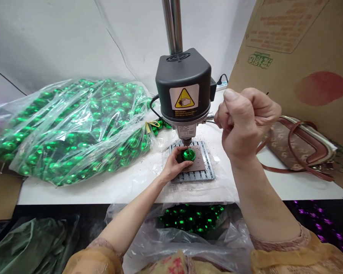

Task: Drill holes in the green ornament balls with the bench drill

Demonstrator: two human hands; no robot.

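My left hand (175, 163) holds a shiny green faceted ball (189, 154) between thumb and fingers. The ball rests on a flat brownish board (199, 161) on the slotted metal base (208, 173) of a small bench drill press (183, 82). Right above the ball is the drill chuck (186, 141); whether the bit touches the ball I cannot tell. Raised at the right of the machine's head, my right hand (242, 121) is closed in a fist around the feed lever (210, 117), most of which the fingers hide.
A clear plastic bag (82, 129) full of green balls, tied with a yellow strip, lies on the white table (125, 192) at left. More green balls (193, 219) sit in plastic below the table edge. At right are a handbag (291, 146) and a large cardboard box (297, 49).
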